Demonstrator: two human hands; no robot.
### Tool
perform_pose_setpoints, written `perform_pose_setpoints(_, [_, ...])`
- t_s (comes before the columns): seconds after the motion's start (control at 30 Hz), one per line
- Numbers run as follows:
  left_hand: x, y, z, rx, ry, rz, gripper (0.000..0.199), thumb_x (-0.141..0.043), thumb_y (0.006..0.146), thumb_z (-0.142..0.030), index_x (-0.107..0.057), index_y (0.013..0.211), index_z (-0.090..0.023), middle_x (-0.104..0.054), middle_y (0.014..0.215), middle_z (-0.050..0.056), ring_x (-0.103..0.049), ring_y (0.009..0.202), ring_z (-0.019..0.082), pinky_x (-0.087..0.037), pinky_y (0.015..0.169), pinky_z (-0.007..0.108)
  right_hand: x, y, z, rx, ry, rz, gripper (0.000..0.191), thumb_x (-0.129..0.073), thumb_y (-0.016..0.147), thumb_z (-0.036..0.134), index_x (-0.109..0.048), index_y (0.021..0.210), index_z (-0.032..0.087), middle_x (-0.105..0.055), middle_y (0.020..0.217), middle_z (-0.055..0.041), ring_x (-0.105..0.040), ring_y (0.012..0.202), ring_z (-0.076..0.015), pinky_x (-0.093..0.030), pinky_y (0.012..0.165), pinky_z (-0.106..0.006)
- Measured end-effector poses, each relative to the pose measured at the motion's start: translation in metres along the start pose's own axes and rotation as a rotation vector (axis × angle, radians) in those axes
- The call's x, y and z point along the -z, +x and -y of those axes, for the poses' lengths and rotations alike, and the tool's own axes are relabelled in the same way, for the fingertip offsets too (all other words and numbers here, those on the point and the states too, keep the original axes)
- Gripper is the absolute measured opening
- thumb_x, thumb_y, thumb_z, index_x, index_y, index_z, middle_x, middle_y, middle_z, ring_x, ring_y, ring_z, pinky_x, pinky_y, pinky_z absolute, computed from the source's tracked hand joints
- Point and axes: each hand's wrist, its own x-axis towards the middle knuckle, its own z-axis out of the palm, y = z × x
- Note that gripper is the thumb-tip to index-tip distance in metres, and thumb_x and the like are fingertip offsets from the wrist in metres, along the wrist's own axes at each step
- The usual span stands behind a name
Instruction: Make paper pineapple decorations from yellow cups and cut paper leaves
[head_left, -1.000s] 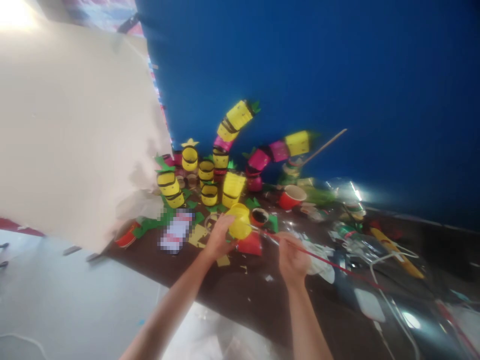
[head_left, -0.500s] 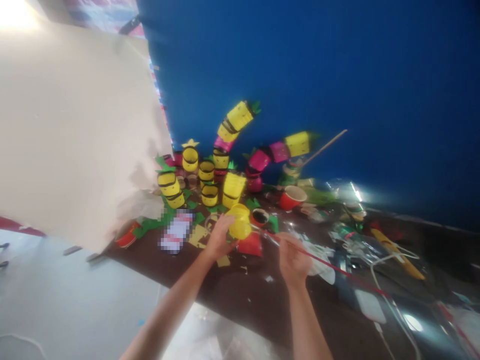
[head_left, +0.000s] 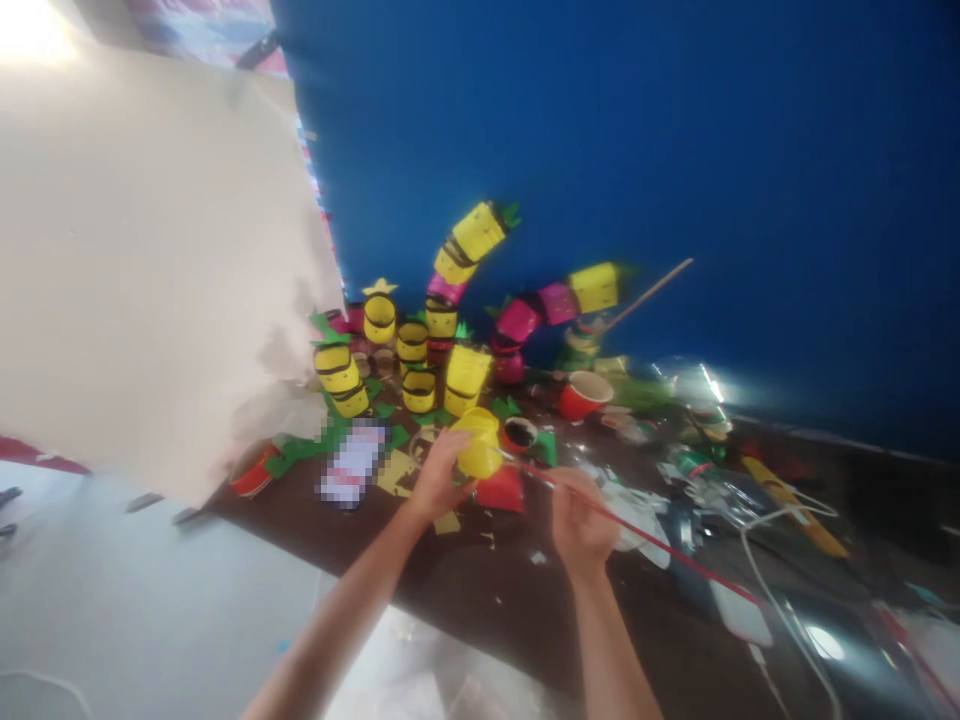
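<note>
My left hand [head_left: 441, 478] is closed around the side of a yellow cup [head_left: 480, 447], whose round end faces up and to the right. In my right hand [head_left: 587, 518] is a long thin paintbrush [head_left: 660, 546] with a red handle. Its tip reaches to the yellow cup; whether it touches is blurred. Just right of the cup stands a small container of dark paint [head_left: 519, 433]. A red piece [head_left: 501, 490] lies below the cup.
Yellow cups [head_left: 469, 372] with dark bands and magenta cups [head_left: 519, 320] stand stacked behind. A phone [head_left: 354, 462] lies to the left. A red cup [head_left: 585, 394], plastic scraps, a yellow-handled tool [head_left: 795, 508] and a white cable [head_left: 761, 570] are on the right.
My right hand has shifted slightly left, bringing the paintbrush tip closer onto the yellow cup. My left hand and the cup stay almost in place.
</note>
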Motion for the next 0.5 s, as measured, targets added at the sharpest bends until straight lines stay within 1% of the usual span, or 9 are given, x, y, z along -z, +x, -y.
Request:
perform_pose_setpoints(0.2, [-0.0008,-0.0014,0.002,0.004,0.009,-0.029,0.068,-0.067,0.062,-0.015,-0.035,0.121,-0.022,-0.053,0.117,0.012,-0.049,0.113,0.025,-0.032,0.1,0.052,-0.0041,0.0006,0.0058,0.044,0.054,0.077,0.01,-0.05,0.079,0.016,-0.059,0.08,0.02,-0.064,0.076,-0.0053,-0.06,0.076,-0.0198,-0.049,0.07,-0.039])
perform_pose_setpoints(0.27, [-0.0006,-0.0018,0.0025,0.019,0.017,-0.032,0.068,-0.068,0.062,-0.015,-0.035,0.121,-0.022,-0.053,0.117,0.012,-0.05,0.112,0.025,-0.032,0.099,0.052,-0.0026,0.0018,0.0058,0.041,0.02,0.058,0.01,-0.049,0.08,0.018,-0.059,0.079,0.02,-0.064,0.076,-0.0056,-0.06,0.076,-0.02,-0.049,0.07,-0.039])
perform_pose_setpoints(0.4, [-0.0003,-0.0015,0.0025,0.019,0.01,-0.028,0.068,-0.067,0.061,-0.014,-0.035,0.121,-0.021,-0.054,0.117,0.012,-0.05,0.112,0.025,-0.033,0.1,0.052,0.0033,0.0035,0.0055,-0.004,-0.048,-0.055,0.012,-0.047,0.082,0.021,-0.059,0.077,0.019,-0.064,0.074,-0.0063,-0.061,0.073,-0.0205,-0.049,0.07,-0.039])
perform_pose_setpoints(0.43, [-0.0003,-0.0012,0.0023,0.015,0.006,-0.025,0.068,-0.067,0.061,-0.014,-0.035,0.121,-0.021,-0.054,0.117,0.012,-0.05,0.112,0.025,-0.032,0.1,0.052,0.0035,0.0032,0.0059,-0.022,-0.051,-0.055,0.013,-0.047,0.082,0.021,-0.059,0.077,0.019,-0.064,0.075,-0.0063,-0.061,0.073,-0.0205,-0.049,0.069,-0.039])
perform_pose_setpoints(0.5, [-0.0003,-0.0008,0.0018,0.008,-0.003,-0.016,0.068,-0.067,0.061,-0.014,-0.035,0.121,-0.022,-0.054,0.117,0.011,-0.049,0.113,0.025,-0.031,0.101,0.052,0.0015,0.0016,0.0072,-0.036,-0.034,-0.012,0.013,-0.047,0.082,0.02,-0.059,0.078,0.02,-0.064,0.075,-0.0058,-0.061,0.073,-0.02,-0.049,0.069,-0.038])
